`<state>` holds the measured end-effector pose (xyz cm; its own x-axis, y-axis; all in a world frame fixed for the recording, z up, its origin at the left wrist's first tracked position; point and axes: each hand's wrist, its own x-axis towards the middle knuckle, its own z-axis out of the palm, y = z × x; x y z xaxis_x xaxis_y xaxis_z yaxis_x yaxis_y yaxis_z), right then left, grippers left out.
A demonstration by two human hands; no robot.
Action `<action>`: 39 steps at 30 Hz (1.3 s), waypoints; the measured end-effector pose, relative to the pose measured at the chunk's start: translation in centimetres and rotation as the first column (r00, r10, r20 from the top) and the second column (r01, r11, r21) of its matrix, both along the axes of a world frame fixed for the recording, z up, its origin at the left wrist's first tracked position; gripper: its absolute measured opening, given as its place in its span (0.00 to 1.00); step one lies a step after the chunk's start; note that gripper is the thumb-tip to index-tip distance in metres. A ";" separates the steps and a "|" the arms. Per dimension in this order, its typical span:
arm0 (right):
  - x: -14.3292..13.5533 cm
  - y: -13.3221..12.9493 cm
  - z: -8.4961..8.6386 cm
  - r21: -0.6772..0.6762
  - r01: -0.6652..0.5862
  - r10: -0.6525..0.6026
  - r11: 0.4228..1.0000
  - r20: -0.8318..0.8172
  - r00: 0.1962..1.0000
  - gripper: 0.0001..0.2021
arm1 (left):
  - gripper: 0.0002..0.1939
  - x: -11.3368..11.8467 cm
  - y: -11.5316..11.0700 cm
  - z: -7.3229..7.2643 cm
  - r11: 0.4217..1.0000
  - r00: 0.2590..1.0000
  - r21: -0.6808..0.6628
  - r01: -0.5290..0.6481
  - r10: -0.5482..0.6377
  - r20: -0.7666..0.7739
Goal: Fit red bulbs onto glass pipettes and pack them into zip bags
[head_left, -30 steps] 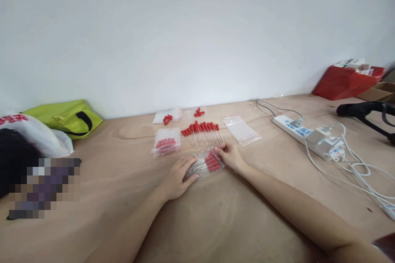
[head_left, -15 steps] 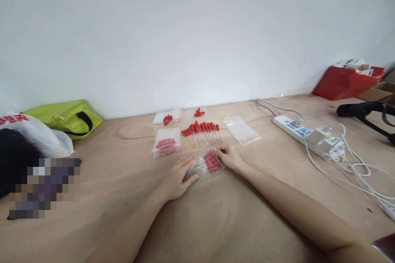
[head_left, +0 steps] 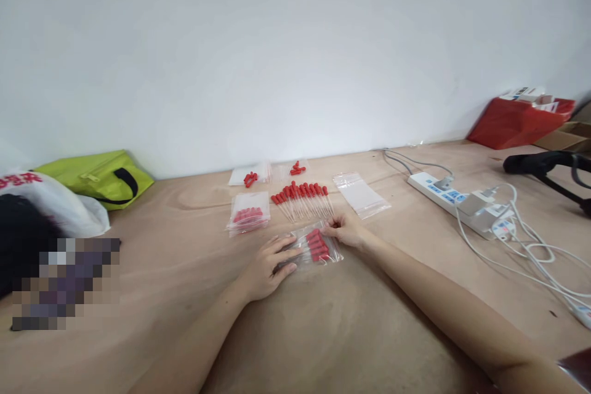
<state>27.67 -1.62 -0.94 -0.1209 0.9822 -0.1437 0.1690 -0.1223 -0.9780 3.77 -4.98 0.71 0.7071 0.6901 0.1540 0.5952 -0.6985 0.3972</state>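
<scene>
A clear zip bag (head_left: 333, 252) lies in front of me, with several dropper-like pieces (head_left: 317, 245) inside, red-bulbed with thin pale stems. Over its left end my left hand (head_left: 270, 265) lies with fingers stretched out and thumb apart, touching the plastic. My right hand (head_left: 346, 229) pinches the bag's upper right edge between thumb and fingers. Just beyond the bag, a row of loose red-bulbed pieces (head_left: 300, 200) is spread on the table. To their left lies a stack of filled zip bags (head_left: 248, 215). A flat zip bag (head_left: 360, 194) rests to their right.
Small red bulbs (head_left: 250, 180) lie on white bags near the wall, with more red bulbs (head_left: 298, 168) beside them. A power strip (head_left: 443, 200) with trailing cables is at right. A red bag (head_left: 512, 123) and black object (head_left: 545, 169) stand farther right; a green bag (head_left: 101, 178) is at left.
My right hand has shifted slightly up and right along the bag's edge. More of the bag's right end shows. My left hand's fingers have spread a little.
</scene>
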 end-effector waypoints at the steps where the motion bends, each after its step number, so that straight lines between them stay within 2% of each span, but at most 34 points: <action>1: 0.0 0.0 -0.1 0.005 -0.007 0.007 1.000 -0.035 0.999 0.14 | 0.18 0.0 0.0 0.0 1.000 1.000 -0.004 -0.002 0.002 0.016; 6: -0.3 -0.5 -0.2 0.038 -0.048 0.057 0.998 -0.308 0.950 0.16 | 0.22 0.0 -0.1 0.0 0.998 0.993 -0.031 -0.057 0.060 0.106; 10: 0.6 -0.1 1.1 0.043 -0.018 0.035 0.999 -0.415 0.909 0.15 | 0.23 0.1 -0.2 0.1 0.995 0.988 -0.044 -0.085 0.090 0.125; 13: 2.3 1.2 2.0 0.046 0.193 -0.150 0.980 -0.466 0.872 0.13 | 0.24 0.1 -0.2 0.1 0.995 0.989 -0.051 -0.084 0.090 0.120; 15: 3.6 2.3 2.1 0.052 0.355 -0.284 0.933 -0.498 0.819 0.10 | 0.23 0.1 -0.2 0.1 0.994 0.989 -0.058 -0.096 0.102 0.110; 17: 4.6 3.2 1.9 0.069 0.462 -0.354 0.884 -0.546 0.759 0.07 | 0.23 0.1 -0.2 0.1 0.993 0.989 -0.063 -0.104 0.110 0.101; 21: 5.5 4.0 0.7 0.046 0.554 -0.402 0.831 -0.638 0.656 0.06 | 0.23 0.1 -0.3 0.3 0.992 0.989 -0.067 -0.108 0.114 0.094; 23: 5.3 3.9 0.1 0.031 0.539 -0.406 0.842 -0.620 0.671 0.07 | 0.23 0.1 -0.3 0.4 0.992 0.989 -0.070 -0.110 0.116 0.088; 25: 5.1 3.7 -0.3 0.037 0.518 -0.441 0.855 -0.476 0.761 0.06 | 0.23 0.1 -0.3 0.4 0.991 0.990 -0.073 -0.112 0.118 0.081; 27: 5.3 3.6 -0.4 0.038 0.515 -0.489 0.856 -0.262 0.832 0.06 | 0.22 0.1 -0.3 0.4 0.991 0.990 -0.074 -0.115 0.121 0.077; 29: 6.0 3.5 -0.2 0.037 0.531 -0.525 0.847 -0.108 0.844 0.08 | 0.22 0.1 -0.3 0.3 0.990 0.989 -0.074 -0.116 0.122 0.079; 31: 7.3 3.4 0.2 0.105 0.552 -0.561 0.827 0.089 0.823 0.10 | 0.22 0.1 -0.2 0.2 0.991 0.989 -0.072 -0.113 0.118 0.083; 32: 8.1 3.4 0.5 0.173 0.550 -0.576 0.817 0.258 0.775 0.11 | 0.22 0.1 -0.2 0.2 0.991 0.990 -0.071 -0.110 0.116 0.085; 34: 9.7 3.3 0.8 0.284 0.507 -0.566 0.814 0.588 0.578 0.14 | 0.21 0.1 -0.2 0.2 0.992 0.990 -0.065 -0.104 0.110 0.089; 35: 10.5 3.3 0.9 0.305 0.479 -0.535 0.823 0.697 0.477 0.17 | 0.21 0.1 -0.2 0.2 0.993 0.990 -0.062 -0.103 0.109 0.088; 36: 11.2 3.3 1.0 0.295 0.462 -0.497 0.836 0.765 0.410 0.20 | 0.20 0.1 -0.2 0.2 0.993 0.990 -0.058 -0.104 0.109 0.086; 37: 11.9 3.4 0.9 0.270 0.452 -0.455 0.850 0.808 0.373 0.23 | 0.20 0.1 -0.1 0.2 0.993 0.990 -0.056 -0.107 0.111 0.082; 39: 12.9 3.6 0.7 0.206 0.448 -0.385 0.870 0.851 0.357 0.27 | 0.20 0.1 -0.2 0.2 0.992 0.990 -0.052 -0.113 0.116 0.075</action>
<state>40.57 1.94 -0.22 0.5143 0.8571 0.0296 0.8073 -0.4722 -0.3541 3.88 -5.14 0.88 0.6103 0.7736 0.1706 0.6363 -0.6070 0.4762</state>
